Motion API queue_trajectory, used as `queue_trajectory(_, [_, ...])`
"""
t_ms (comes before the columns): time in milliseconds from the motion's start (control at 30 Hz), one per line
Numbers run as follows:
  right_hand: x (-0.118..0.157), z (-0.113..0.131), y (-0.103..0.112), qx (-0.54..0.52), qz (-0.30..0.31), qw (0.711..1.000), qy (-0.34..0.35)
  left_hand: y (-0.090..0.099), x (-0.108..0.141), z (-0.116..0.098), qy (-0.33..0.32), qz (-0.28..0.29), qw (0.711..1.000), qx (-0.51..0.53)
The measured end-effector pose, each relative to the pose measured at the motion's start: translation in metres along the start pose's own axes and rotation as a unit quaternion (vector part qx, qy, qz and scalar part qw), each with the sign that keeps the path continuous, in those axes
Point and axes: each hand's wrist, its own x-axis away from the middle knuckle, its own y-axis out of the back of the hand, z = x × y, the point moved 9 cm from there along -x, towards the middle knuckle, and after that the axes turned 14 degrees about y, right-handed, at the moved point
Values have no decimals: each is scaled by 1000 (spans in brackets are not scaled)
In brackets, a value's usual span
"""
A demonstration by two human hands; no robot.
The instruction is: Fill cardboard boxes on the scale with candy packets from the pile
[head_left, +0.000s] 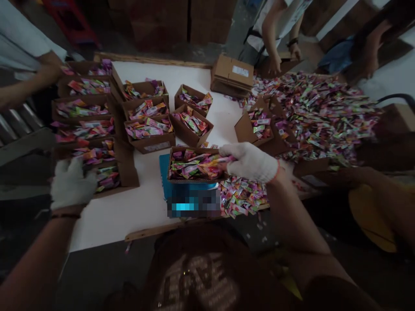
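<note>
Under right fingers: filled box.

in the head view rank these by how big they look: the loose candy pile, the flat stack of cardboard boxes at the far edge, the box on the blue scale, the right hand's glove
1. loose candy pile, by far the largest
2. box on the blue scale
3. right hand glove and flat stack of cardboard boxes: these look alike, and the stack lies farther from the camera, so no ranking.

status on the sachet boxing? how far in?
Done: about a dozen filled boxes sit in rows at the table's left. In hand: the right hand rests on the edge of a full box on the blue scale, while the left hand touches the nearest filled box. Left: a large loose pile of sachets at right and a stack of flat cartons.
</note>
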Motion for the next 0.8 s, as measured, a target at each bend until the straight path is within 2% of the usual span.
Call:
queue_trajectory(100, [-25,1,-14,70,33,997,-29,-18,41,2,-66,-22,996,55])
queue_trajectory(167, [-32,-3,-22,71,38,996,-32,-29,68,3,-115,-26,988,96])
queue_trajectory(233, [-32,-7,-24,26,7,1000,-10,-39,89,8,-119,-18,984,133])
queue_trajectory(300, [-27,-12,-20,-32,-40,999,19,-44,105,15,-89,-11,982,164])
queue_trajectory(367, [-17,-18,-14,-67,-82,994,41,-41,116,16,-75,-14,980,185])
queue_trajectory(500, [2,-22,2,-65,-165,982,58,-20,124,1,-103,-43,973,201])
queue_trajectory(600, [1,-17,-2,-27,-159,985,59,-6,120,-15,-121,-37,972,198])
queue_trajectory(667, [-2,-22,-7,4,-147,988,53,-3,121,-25,-134,-22,973,187])
queue_trajectory(733, [5,-49,-8,28,-170,985,-3,-6,126,-29,-139,-8,974,176])
queue_trajectory(800, [29,-99,-19,53,-166,974,-142,-13,132,-23,-123,-3,977,176])
